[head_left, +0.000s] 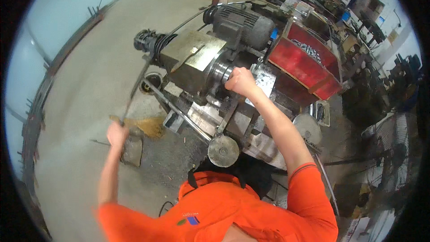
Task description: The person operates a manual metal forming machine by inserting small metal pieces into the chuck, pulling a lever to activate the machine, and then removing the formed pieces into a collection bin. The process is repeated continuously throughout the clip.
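Observation:
My left hand (pixel 117 134) is closed around the lower end of a long dark lever (pixel 135 87), which slants up to the left end of a small lathe-like machine. My right hand (pixel 242 82) is a fist at the nose of the machine's shiny round spindle (pixel 220 71). Whatever its fingers hold there is hidden. Left of the spindle sits the boxy headstock (pixel 183 71), with a bright metal plate (pixel 197 47) on top. In front of my body a round metal disc (pixel 223 151) joins a slanting metal bar (pixel 179 112).
Behind the spindle stands a dark ribbed electric motor (pixel 244 27). A red open box (pixel 298 60) with small metal parts is at the right. Left of the machine, a yellowish broom-like thing (pixel 150 127) lies on the floor. Cluttered benches fill the far right.

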`<move>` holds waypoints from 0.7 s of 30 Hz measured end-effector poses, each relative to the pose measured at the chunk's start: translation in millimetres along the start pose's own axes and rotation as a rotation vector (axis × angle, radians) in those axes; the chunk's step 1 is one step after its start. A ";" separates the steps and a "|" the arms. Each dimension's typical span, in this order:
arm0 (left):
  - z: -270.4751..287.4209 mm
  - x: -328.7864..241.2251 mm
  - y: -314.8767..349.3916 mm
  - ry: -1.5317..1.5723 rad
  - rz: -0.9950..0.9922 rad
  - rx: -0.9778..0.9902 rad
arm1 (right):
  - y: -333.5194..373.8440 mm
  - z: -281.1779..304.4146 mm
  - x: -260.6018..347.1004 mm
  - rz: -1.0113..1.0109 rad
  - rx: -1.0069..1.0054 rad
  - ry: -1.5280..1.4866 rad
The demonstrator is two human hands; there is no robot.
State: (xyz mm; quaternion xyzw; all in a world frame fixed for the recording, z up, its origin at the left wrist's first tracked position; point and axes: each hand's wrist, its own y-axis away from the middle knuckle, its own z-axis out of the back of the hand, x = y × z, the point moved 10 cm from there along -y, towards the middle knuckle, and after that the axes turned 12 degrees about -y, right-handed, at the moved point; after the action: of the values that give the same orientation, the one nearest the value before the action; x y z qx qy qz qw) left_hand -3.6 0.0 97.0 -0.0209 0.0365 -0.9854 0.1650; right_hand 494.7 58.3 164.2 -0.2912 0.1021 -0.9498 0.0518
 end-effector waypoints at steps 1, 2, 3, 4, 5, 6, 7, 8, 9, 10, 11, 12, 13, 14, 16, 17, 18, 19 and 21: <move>3.4 -11.9 15.1 0.002 0.012 -0.020 | 1.7 5.0 3.0 0.006 0.004 -0.005; 4.1 -16.9 28.4 0.002 0.021 -0.035 | 6.7 11.3 6.7 -0.030 -0.008 -0.041; 1.5 -17.5 31.0 0.009 0.012 -0.013 | 11.7 13.2 7.9 0.024 -0.038 0.029; 0.3 -15.2 27.4 0.022 0.008 0.000 | 14.2 21.0 18.0 0.086 -0.073 0.105; 0.1 -16.8 24.1 0.035 0.000 0.014 | 21.1 27.5 21.4 0.107 -0.046 0.255; 8.2 -23.5 28.3 0.050 0.001 -0.003 | 23.5 35.3 15.2 0.157 -0.050 0.298; 13.9 -25.2 35.8 0.059 0.012 -0.013 | 26.2 49.6 12.3 0.176 -0.032 0.310; 12.5 -26.7 35.9 0.072 -0.006 -0.037 | 30.4 70.1 8.9 0.194 -0.013 0.321; 9.4 -16.3 36.1 0.086 -0.006 -0.062 | 38.0 102.4 24.2 0.246 -0.031 0.352; 8.3 -23.3 26.1 0.105 -0.049 -0.086 | 41.8 142.3 -0.8 0.237 -0.172 0.307; -16.1 -6.3 8.2 0.197 -0.067 0.000 | 37.5 168.9 -10.8 0.152 -0.199 0.384; -46.4 18.5 -16.9 0.284 -0.079 0.088 | 42.2 202.6 -4.4 0.222 -0.399 0.313; -71.5 9.5 -37.6 0.372 -0.126 0.196 | 50.1 229.2 -21.3 0.032 -0.473 0.433; -63.8 -12.3 -43.4 0.394 -0.203 0.209 | 60.5 248.7 -25.9 -0.037 -0.500 0.397; -24.9 -48.0 -46.7 0.426 -0.349 0.232 | 87.6 273.0 -24.7 0.106 -0.614 0.252; -28.7 -57.0 -52.2 0.393 -0.374 0.312 | 101.5 279.8 -25.8 0.138 -0.615 0.261; -28.5 -56.5 -58.0 0.570 -0.330 0.323 | 120.5 285.9 -29.8 0.161 -0.620 0.268; -37.1 -51.9 -59.4 0.743 -0.292 0.347 | 143.3 289.7 -37.0 0.171 -0.626 0.280; -44.7 -45.5 -52.6 0.918 -0.293 0.367 | 189.9 289.1 -70.2 0.062 -0.585 0.239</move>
State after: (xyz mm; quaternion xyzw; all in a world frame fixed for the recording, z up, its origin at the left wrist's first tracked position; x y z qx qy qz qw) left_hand 20.0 67.3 55.3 0.4382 -0.0718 -0.8960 -0.0071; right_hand 723.0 -162.9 317.5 -0.1767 0.3850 -0.9057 -0.0175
